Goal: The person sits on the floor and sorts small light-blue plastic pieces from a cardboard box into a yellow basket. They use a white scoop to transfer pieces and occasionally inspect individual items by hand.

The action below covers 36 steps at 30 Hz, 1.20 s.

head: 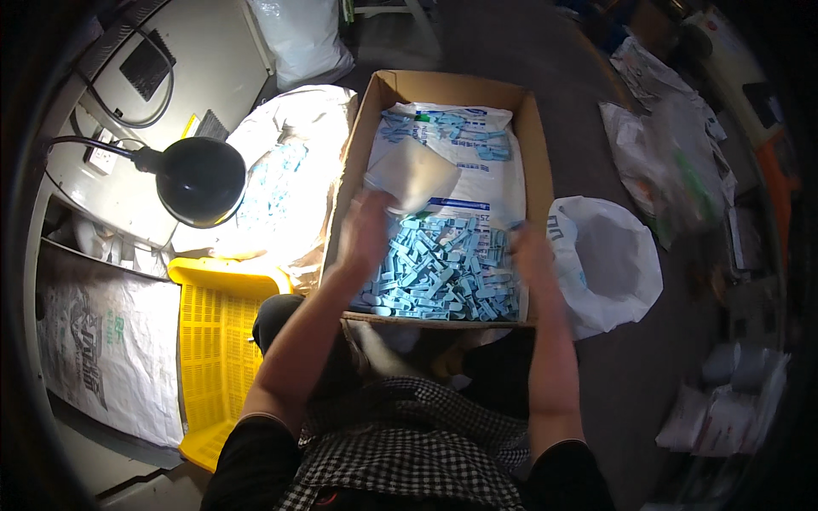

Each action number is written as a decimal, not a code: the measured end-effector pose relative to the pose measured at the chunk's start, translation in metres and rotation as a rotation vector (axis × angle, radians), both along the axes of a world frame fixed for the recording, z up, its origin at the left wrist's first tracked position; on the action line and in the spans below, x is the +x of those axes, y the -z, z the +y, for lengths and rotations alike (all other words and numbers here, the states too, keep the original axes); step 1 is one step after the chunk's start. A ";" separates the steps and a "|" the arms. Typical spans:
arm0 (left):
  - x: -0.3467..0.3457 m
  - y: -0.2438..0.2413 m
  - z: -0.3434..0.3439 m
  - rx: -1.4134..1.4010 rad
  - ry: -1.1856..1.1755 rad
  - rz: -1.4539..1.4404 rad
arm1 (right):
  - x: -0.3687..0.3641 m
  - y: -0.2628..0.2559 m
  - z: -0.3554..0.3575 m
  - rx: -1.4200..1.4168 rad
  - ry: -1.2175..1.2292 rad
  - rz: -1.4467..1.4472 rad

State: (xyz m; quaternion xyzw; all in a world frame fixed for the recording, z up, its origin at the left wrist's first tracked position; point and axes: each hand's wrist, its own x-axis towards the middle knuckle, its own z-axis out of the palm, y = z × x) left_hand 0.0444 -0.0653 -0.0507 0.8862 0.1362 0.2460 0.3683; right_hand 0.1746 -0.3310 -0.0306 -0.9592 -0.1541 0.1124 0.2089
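Observation:
Light-blue plastic clips [441, 274], like clothespins, fill the near end of a cardboard box [540, 166] before me. My left hand [367, 230], blurred by motion, is over the box's left side. It grips the lower corner of a pale, translucent square sheet or bag [415, 175]. By the right wall is my right hand [533, 255], also blurred. A small bluish thing shows at its fingertips, but whether it is held I cannot tell. A printed white plastic sack [476, 185] lines the box, and more blue clips [454, 124] lie at its far end.
A black lamp [201, 182] shines on a white sack [319, 121] with blue pieces inside, left of the box. Nearer stands a yellow plastic basket [217, 358]. An open white bag [639, 274] is at the right. Farther right lie crumpled sacks [677, 147].

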 end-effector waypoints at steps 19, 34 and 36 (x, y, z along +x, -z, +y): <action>0.077 0.167 0.070 0.569 0.217 0.671 | 0.119 0.068 -0.246 0.124 0.680 0.127; 0.012 -0.022 0.064 -0.487 0.220 0.541 | 0.109 0.068 -0.209 -0.327 0.500 0.021; -0.031 -0.066 0.052 -0.511 0.287 0.471 | 0.127 0.082 -0.245 -0.252 0.539 0.040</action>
